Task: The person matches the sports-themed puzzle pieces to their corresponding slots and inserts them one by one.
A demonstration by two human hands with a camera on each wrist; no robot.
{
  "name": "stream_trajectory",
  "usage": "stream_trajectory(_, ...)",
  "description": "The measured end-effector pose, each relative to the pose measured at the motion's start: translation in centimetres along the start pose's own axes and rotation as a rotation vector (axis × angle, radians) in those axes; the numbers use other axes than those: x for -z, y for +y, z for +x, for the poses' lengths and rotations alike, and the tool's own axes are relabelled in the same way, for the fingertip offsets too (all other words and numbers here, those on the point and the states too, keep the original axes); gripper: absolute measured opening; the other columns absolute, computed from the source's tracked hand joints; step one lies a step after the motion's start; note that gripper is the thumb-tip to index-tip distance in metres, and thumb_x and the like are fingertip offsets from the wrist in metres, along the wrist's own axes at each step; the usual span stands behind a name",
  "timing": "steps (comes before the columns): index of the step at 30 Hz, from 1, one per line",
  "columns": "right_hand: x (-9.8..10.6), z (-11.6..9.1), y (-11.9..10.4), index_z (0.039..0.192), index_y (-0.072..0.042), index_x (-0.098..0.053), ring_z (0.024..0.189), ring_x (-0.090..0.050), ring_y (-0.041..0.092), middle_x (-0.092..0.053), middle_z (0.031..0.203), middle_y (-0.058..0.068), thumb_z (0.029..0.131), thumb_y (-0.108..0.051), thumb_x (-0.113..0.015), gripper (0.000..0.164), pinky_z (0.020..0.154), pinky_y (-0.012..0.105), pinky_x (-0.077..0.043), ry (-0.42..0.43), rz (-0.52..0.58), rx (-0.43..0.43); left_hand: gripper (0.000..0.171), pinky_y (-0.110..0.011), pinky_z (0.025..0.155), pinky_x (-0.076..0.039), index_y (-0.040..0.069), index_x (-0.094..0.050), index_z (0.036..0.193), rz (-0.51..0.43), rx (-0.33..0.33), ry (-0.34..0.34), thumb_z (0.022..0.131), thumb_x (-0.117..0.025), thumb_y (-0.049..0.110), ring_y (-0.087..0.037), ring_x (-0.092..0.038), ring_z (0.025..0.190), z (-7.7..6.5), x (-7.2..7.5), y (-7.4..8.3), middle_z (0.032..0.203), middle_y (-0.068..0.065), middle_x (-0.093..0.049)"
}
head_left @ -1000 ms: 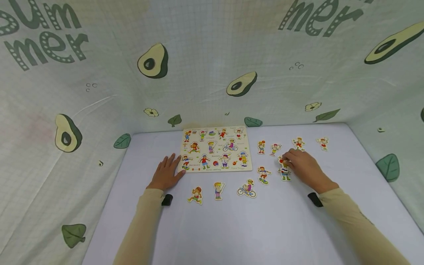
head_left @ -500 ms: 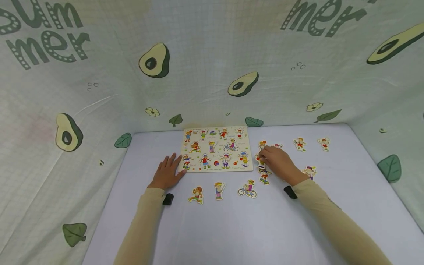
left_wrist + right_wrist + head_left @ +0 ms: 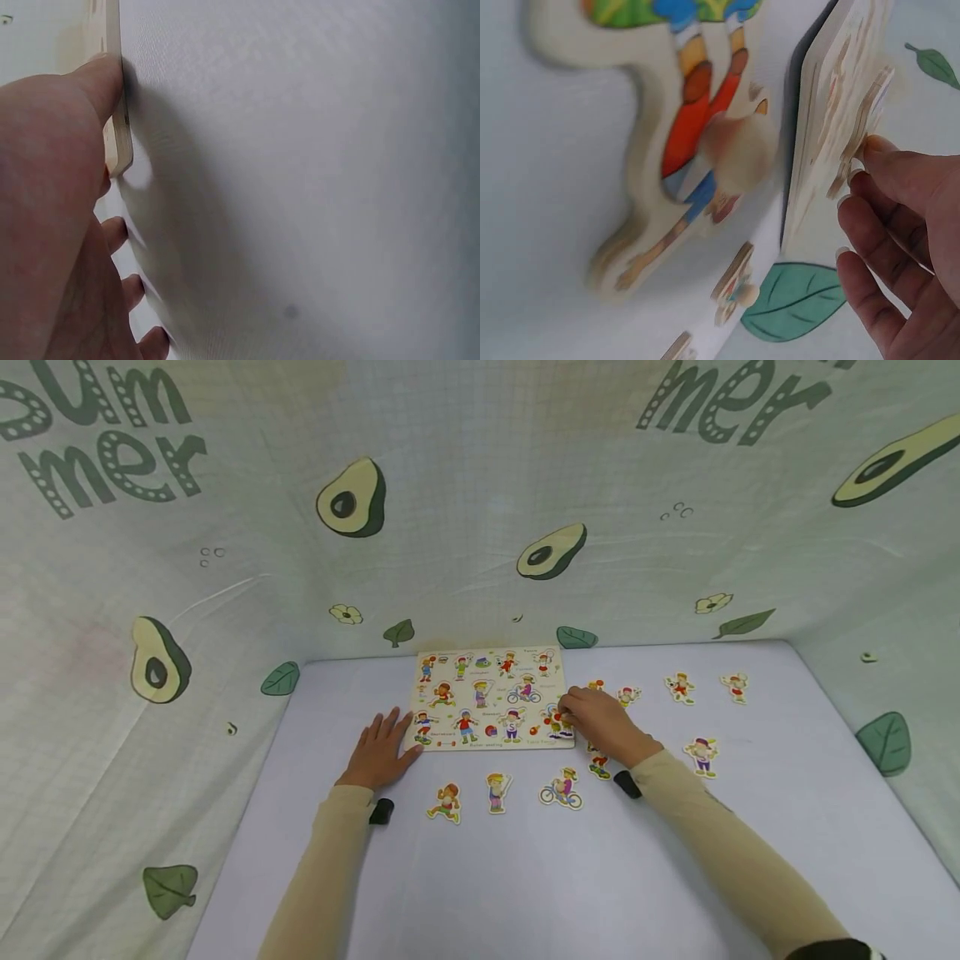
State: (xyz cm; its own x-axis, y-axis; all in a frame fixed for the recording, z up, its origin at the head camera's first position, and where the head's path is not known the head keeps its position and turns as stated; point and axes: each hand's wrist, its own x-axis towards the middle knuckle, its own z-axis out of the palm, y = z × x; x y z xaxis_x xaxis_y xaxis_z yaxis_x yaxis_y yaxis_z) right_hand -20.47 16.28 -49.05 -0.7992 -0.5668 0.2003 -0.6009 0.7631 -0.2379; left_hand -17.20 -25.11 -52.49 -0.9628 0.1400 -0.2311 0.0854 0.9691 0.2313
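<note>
A flat wooden peg-puzzle board (image 3: 495, 748) printed with sports figures lies at the back of the table. My left hand (image 3: 377, 752) rests spread at its left edge; in the left wrist view the thumb (image 3: 101, 82) lies on the board's edge. My right hand (image 3: 603, 722) pinches a child-shaped puzzle piece (image 3: 557, 727) by the board's lower right corner, over the printed figure there. In the right wrist view that piece (image 3: 870, 112) appears edge-on and tilted, close to the board; whether it touches is unclear. The fingers hide its knob.
A skateboarder piece (image 3: 598, 764) lies partly under the right hand. A runner piece (image 3: 446, 802), a golfer piece (image 3: 497, 792) and a cyclist piece (image 3: 561, 789) lie in front. Several more, including a baseball piece (image 3: 702, 757), lie to the right. A printed cloth (image 3: 450, 527) hangs behind.
My right hand has carried the pinched piece leftward from among the loose pieces to the board's lower right corner, uncovering the baseball piece. The left hand has stayed put.
</note>
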Motion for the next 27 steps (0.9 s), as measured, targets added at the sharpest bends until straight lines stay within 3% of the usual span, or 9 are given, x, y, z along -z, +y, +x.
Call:
stream_trajectory(13,-0.9,1.6,-0.3,0.109,-0.005,-0.072,0.096,-0.07,0.028,-0.068,0.104,0.007,0.098,-0.007,-0.075,0.012,0.087,0.046,-0.059,-0.065,-0.018,0.011,0.076,-0.062,0.13,-0.008,0.01,-0.025,0.169,-0.01,0.025,-0.032,0.108,-0.057,0.044,-0.047,-0.006,0.162,-0.5,0.9,0.8,0.177,-0.019,-0.012)
stream_trajectory(20,-1.3,1.9,-0.4,0.106,-0.005,-0.071,0.089,-0.069,0.027,-0.067,0.1,0.007,0.098,-0.008,-0.076,0.01,0.082,0.044,-0.059,-0.052,-0.016,0.047,0.076,-0.062,0.13,-0.007,0.009,-0.025,0.169,-0.012,0.029,-0.043,0.109,-0.056,0.044,-0.047,-0.005,0.162,-0.6,1.2,1.0,0.177,-0.019,-0.011)
stream_trajectory(27,-1.4,2.1,-0.8,0.108,-0.005,-0.072,0.088,-0.069,0.027,-0.068,0.101,0.006,0.098,-0.009,-0.076,0.012,0.081,0.044,-0.059,-0.068,0.006,0.016,0.076,-0.062,0.13,-0.008,0.008,-0.026,0.168,-0.019,0.025,-0.037,0.109,-0.057,0.043,-0.047,-0.006,0.162,-0.7,1.3,1.2,0.177,-0.02,-0.012)
